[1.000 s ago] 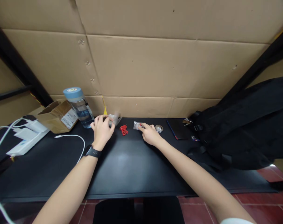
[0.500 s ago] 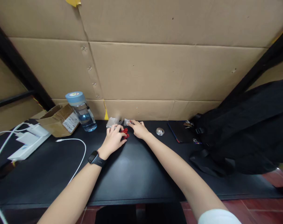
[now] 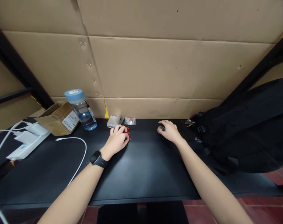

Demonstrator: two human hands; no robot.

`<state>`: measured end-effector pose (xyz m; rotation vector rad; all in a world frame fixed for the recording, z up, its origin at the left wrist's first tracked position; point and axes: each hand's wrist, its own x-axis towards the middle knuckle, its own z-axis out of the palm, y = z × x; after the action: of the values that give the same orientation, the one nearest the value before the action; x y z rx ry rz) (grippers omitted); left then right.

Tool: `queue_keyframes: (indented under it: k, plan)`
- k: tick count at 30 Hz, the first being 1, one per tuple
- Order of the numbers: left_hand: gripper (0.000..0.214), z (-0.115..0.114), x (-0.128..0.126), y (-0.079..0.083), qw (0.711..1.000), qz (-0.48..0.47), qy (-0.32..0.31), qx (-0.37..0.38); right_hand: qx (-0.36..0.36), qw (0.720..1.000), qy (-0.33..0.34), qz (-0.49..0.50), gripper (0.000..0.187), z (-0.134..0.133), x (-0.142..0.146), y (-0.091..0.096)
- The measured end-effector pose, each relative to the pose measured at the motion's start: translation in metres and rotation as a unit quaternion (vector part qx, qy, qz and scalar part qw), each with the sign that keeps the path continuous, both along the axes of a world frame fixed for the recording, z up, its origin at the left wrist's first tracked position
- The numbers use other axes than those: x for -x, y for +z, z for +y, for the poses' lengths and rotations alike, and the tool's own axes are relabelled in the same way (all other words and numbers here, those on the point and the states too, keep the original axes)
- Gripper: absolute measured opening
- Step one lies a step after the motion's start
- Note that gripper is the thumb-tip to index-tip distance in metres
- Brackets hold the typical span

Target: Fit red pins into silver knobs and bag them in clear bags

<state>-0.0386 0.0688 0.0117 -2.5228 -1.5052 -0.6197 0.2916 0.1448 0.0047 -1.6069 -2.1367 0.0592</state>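
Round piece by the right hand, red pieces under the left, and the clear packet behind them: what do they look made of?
Round piece: likely metal, silvery and shiny, half hidden by the right hand. Red pieces: glossy red, plastic or coated metal, too small to tell; the left hand covers most. Clear packet: thin plastic film, see-through with glare.

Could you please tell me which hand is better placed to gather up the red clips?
Left. The left hand rests on the red clips, while the right hand lies apart to the side, over the small round metal piece.
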Motion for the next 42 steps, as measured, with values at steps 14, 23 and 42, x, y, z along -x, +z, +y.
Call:
queue_keyframes:
  k: [14, 23, 42]
  plan:
    - [0.005, -0.005, -0.018, 0.009, 0.989, -0.134, 0.027, 0.05, 0.043, 0.985, 0.056, 0.158, 0.03, 0.003, -0.016, -0.015]
    - [0.015, -0.002, -0.018, 0.0, 0.989, -0.12, 0.029, 0.076, 0.052, 0.974, 0.058, 0.215, 0.029, 0.007, -0.022, -0.019]
    - [0.023, -0.015, -0.037, 0.013, 0.981, -0.186, 0.037, 0.047, 0.052, 0.887, 0.218, 0.404, 0.044, -0.06, 0.068, 0.008]
